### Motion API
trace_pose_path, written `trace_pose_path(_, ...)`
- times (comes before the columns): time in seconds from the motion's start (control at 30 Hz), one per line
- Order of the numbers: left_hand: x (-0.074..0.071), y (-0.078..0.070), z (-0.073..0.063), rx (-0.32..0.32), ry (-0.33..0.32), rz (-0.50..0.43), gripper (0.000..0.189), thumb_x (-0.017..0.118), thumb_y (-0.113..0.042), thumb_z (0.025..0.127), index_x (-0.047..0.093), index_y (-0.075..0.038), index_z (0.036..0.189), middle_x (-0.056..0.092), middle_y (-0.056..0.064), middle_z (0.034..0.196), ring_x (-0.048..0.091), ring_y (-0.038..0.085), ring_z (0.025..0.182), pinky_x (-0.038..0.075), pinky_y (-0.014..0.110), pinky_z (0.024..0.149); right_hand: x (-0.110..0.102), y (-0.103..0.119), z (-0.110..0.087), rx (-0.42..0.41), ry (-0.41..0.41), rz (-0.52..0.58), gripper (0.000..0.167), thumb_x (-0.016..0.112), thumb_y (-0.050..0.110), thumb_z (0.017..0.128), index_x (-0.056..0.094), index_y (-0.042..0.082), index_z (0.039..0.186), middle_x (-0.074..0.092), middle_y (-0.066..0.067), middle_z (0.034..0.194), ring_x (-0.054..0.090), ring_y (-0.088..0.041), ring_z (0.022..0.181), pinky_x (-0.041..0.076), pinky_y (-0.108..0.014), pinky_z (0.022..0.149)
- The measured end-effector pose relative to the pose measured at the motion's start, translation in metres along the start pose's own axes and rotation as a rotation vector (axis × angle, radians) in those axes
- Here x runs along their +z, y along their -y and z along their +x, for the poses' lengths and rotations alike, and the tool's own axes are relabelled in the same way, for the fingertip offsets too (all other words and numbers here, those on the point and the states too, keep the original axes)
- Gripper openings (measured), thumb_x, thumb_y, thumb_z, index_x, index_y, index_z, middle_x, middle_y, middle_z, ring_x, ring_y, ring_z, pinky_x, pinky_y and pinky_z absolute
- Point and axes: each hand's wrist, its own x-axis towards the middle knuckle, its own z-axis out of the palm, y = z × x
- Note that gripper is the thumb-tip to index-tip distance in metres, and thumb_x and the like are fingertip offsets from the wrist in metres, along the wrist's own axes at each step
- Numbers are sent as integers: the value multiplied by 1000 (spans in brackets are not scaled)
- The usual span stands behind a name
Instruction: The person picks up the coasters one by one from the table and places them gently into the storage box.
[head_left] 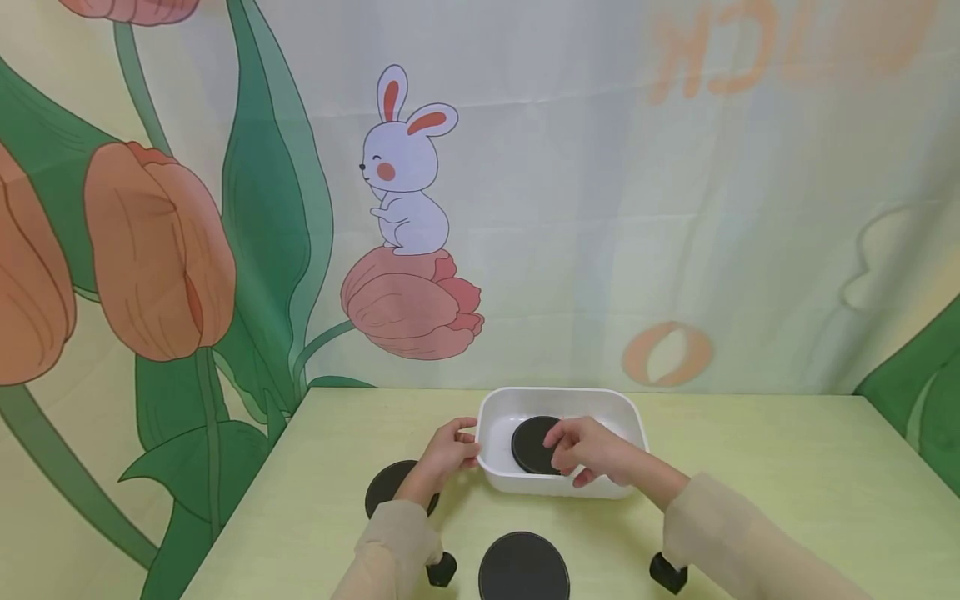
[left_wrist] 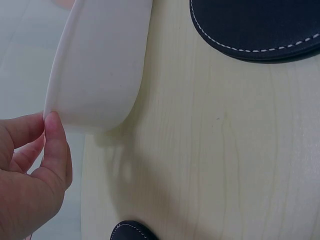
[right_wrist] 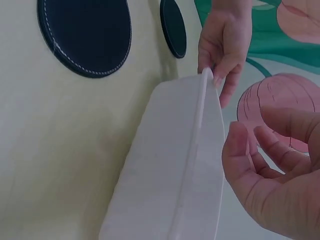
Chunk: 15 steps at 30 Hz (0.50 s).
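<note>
A white plastic basin (head_left: 558, 486) with rounded corners stands at the far side of the table, and one round black coaster (head_left: 531, 444) lies inside it. My left hand (head_left: 447, 454) pinches the basin's left rim between thumb and fingers, seen close in the left wrist view. Over the basin's right half hovers my right hand (head_left: 592, 450), fingers loosely bent and nothing between them. In the right wrist view a gap shows between thumb and fingertips, beside the basin's rim. The right hand partly hides the coaster inside.
Another black coaster (head_left: 522, 569), with white edge stitching, lies on the table (head_left: 780, 475) at the near middle. A further one (head_left: 392, 486) is partly under the left forearm. Small black objects (head_left: 442, 570) sit by each sleeve. A printed curtain (head_left: 570, 208) hangs behind.
</note>
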Motion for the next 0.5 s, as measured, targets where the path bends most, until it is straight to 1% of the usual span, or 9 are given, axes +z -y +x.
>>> trace_pose_path(0.17,0,0,-1,-2,-5,1,43,53,5,83,44,0,124,47,7,88,48,13,67,48,21,59,10,-2,-9,-33,94,-6,25,55,-3,75,51,-5,99,53,-2,71,48,-15,61,45,-25,48)
trace_pose_path(0.23,0,0,-2,-2,-5,2,43,53,5,83,44,0,124,47,7,89,48,13,67,48,21,59,13,-5,-11,-42,121,-21,26,55,-4,73,51,-6,99,53,-2,71,48,-14,61,44,-24,47)
trace_pose_path(0.33,0,-1,-1,-3,-3,6,43,53,5,83,43,-1,124,47,8,89,48,13,68,48,21,59,18,-11,-13,-46,146,-45,29,53,-7,70,52,-5,99,52,-1,70,48,-13,62,44,-24,46)
trace_pose_path(0.4,0,-1,-1,-4,-1,8,43,53,4,83,43,-1,125,47,7,89,48,13,68,48,21,60,20,-15,-14,-43,159,-56,31,53,-7,67,54,-3,98,53,-1,71,48,-13,63,44,-24,46)
trace_pose_path(0.5,0,-1,-1,-6,3,10,43,53,4,83,43,-1,125,47,7,90,48,13,69,49,22,61,25,-20,-15,-37,178,-71,30,53,-6,67,55,0,96,54,-3,72,50,-13,63,45,-25,45)
